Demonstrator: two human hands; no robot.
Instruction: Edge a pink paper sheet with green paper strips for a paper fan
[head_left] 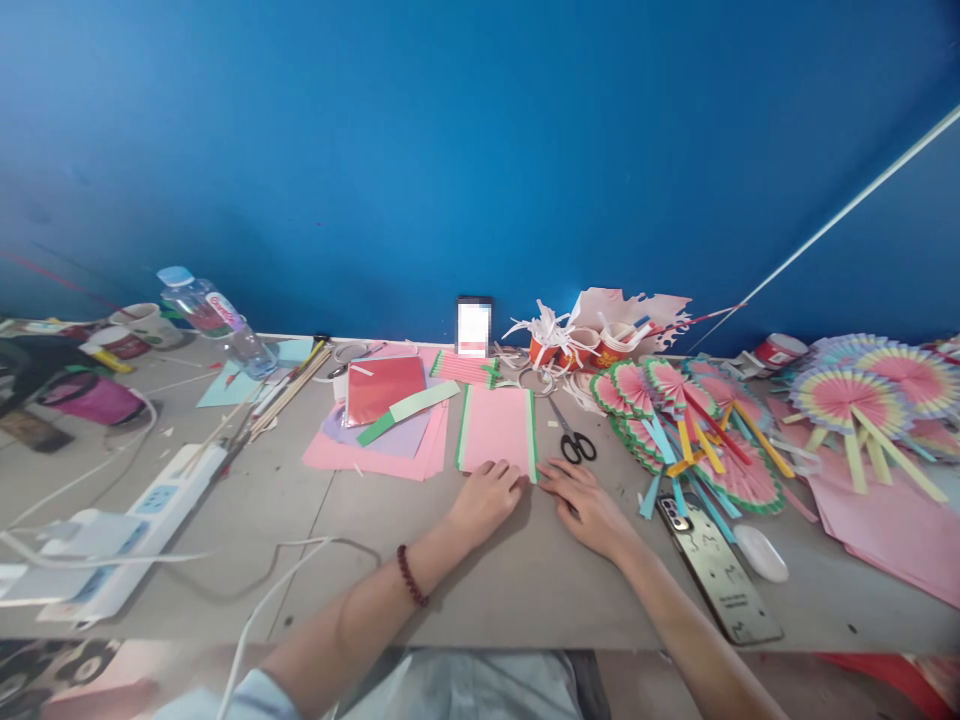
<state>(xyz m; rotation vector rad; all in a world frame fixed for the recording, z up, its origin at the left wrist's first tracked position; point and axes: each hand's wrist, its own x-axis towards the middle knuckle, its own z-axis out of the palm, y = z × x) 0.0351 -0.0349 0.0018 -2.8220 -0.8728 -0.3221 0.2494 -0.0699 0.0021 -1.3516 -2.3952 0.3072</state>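
Note:
A pink sheet of paper [498, 430] with green strips down its left and right sides lies flat on the table in front of me. My left hand [489, 498] is at its lower edge, fingers bent and closed on that edge, fingertips partly hidden. At the lower right corner, my right hand [589, 507] rests on the table with fingers stretched out and thumb apart, its fingertips touching the green strip. Just beyond my right hand are black-handled scissors [577, 446]. Behind the sheet lies a pleated pink paper piece [465, 369] with green ends.
Left are a red packet [384, 390] on coloured papers, a green strip [409, 412], a bottle [225, 325] and a power strip [142, 530] with cables. Right are folded paper fans [742, 470], a phone [720, 570] and a white case [761, 553]. Paper cups [579, 346] stand behind, near a propped-up screen [474, 327].

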